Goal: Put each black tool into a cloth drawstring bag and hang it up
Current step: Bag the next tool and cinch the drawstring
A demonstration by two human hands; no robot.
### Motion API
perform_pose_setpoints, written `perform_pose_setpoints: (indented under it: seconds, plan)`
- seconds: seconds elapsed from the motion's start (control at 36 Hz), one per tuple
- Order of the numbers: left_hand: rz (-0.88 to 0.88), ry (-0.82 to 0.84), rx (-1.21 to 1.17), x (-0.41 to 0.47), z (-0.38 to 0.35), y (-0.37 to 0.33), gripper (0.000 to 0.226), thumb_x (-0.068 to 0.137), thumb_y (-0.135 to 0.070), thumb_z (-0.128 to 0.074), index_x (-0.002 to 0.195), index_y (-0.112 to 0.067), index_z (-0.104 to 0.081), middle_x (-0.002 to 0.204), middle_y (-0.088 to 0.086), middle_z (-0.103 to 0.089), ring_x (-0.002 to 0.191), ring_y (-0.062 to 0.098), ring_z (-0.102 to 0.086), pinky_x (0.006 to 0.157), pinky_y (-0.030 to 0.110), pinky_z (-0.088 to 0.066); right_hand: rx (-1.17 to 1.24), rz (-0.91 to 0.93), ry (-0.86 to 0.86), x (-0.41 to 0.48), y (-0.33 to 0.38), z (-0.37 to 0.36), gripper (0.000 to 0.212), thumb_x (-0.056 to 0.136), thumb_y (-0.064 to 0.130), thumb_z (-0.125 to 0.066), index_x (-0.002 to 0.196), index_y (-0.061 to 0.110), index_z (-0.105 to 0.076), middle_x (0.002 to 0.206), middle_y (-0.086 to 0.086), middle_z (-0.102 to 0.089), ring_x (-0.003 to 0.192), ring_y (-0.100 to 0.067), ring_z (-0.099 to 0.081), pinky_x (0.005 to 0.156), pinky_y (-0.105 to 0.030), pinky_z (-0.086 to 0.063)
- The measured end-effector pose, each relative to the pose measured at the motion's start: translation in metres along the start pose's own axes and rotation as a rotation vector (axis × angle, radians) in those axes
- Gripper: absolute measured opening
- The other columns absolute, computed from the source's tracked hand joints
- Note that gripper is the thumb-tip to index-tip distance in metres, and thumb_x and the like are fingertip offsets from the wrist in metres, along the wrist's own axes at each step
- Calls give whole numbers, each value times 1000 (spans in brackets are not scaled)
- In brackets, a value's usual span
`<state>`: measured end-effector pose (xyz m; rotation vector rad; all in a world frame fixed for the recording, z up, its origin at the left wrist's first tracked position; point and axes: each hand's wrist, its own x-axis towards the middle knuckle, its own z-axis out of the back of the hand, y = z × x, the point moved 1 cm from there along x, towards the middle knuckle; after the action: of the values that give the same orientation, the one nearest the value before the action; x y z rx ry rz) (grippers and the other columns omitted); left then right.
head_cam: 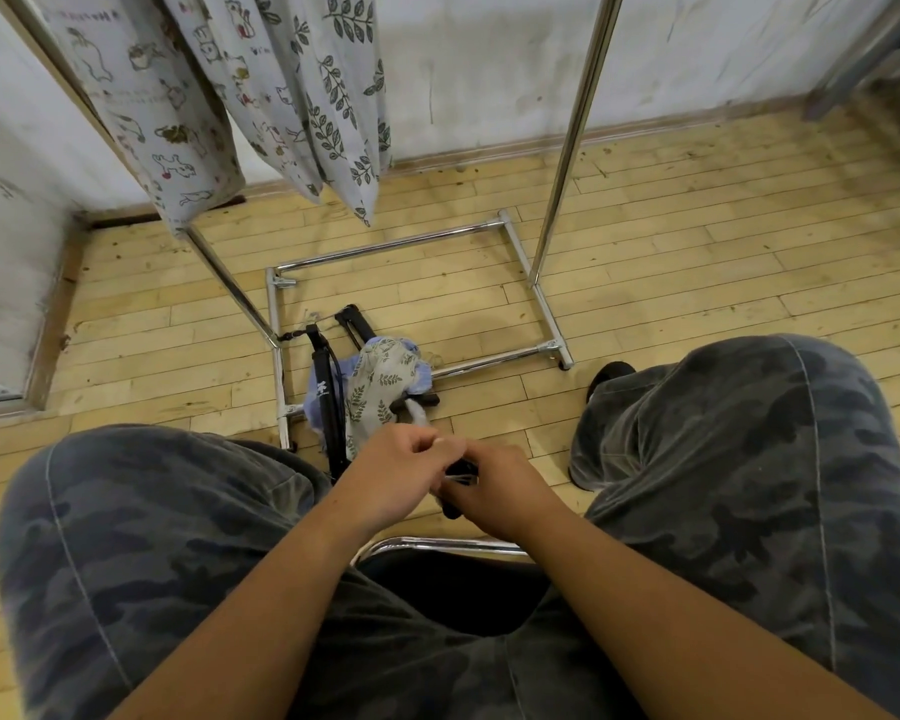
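Note:
My left hand (393, 472) and my right hand (494, 483) meet between my knees, fingers curled. Together they hold a small black tool (458, 467) with a pale cord or strip at its top; most of it is hidden by my fingers. On the floor ahead lies a leaf-print cloth bag (380, 387) on a blue cloth, with two long black tools (328, 392) beside it and under it. Two printed cloth bags (167, 111) hang from the rack at upper left, one with animals, one with leaves (333, 106).
A chrome garment rack (541, 350) stands on the wooden floor, its base frame around the pile and its uprights rising left and right. My knees in camouflage trousers flank my hands. A chair's metal edge (437, 545) shows under my wrists. White walls close the back.

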<state>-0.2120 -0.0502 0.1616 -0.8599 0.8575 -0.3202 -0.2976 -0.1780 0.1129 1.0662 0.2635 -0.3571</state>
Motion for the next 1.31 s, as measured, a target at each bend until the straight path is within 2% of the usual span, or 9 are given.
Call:
perform_pose_setpoints:
  seconds: [0.11,0.19,0.33,0.53,0.61,0.75,0.89,1.14,1.31]
  plan:
    - [-13,70,-21,0,1,-1,40,97,-52,-62,74,-19,-70,72,0,-66,70,15,-52,73,36,-45,29,-19,-43,-1,-8,3,2,96,26,-66,96,29,-66,80,9,-73,70,4,-69,71,-16,-52]
    - [-23,25,-106,2,2,-4,39,96,-53,-63,83,-17,-66,78,2,-53,74,16,-47,73,35,-39,19,-18,-108,1,-10,8,19,94,37,-70,111,30,-67,98,9,-74,82,0,-70,76,-20,-55]
    - [-104,-86,-256,1,4,-10,43,99,-52,-56,89,-11,-66,89,12,-62,86,30,-57,86,43,-48,162,28,-109,-3,2,15,23,95,27,-70,117,32,-65,91,14,-71,73,6,-68,63,-5,-46]
    - [-132,-182,-216,2,-2,-7,38,105,-36,-54,84,-5,-60,74,-3,-61,70,4,-56,69,12,-45,199,9,-57,-1,7,7,28,94,27,-71,120,31,-61,98,11,-69,77,-3,-70,65,-16,-57]
    - [-119,-195,-247,2,-4,-6,35,105,-37,-53,86,-9,-61,78,-1,-63,74,7,-59,74,20,-47,207,2,-62,-1,10,8,27,95,29,-69,121,31,-61,92,13,-69,75,2,-68,62,-11,-51]
    - [-113,-226,-327,4,-4,-3,31,106,-35,-52,89,-13,-64,87,8,-69,85,20,-65,86,41,-56,270,-6,-18,0,11,12,28,92,27,-71,118,35,-62,95,5,-70,75,-15,-73,71,-32,-63]
    - [-95,-176,-312,1,-5,-6,35,96,-52,-55,82,-20,-63,84,1,-69,88,28,-66,97,57,-53,238,17,-35,0,9,12,21,93,21,-72,112,25,-65,91,6,-69,73,-13,-71,64,-20,-59]
    - [-54,-162,-223,1,-10,-5,34,102,-43,-57,85,-15,-67,78,1,-72,79,20,-68,94,56,-54,71,6,-35,5,5,7,17,95,30,-70,107,20,-68,85,16,-68,68,11,-63,57,-4,-46]
    - [-74,-93,-151,2,-5,-6,28,102,-36,-60,90,-12,-68,83,-6,-75,79,7,-69,86,36,-56,93,54,-101,5,-5,0,25,89,25,-77,112,28,-67,97,11,-69,78,-3,-69,66,-23,-60]
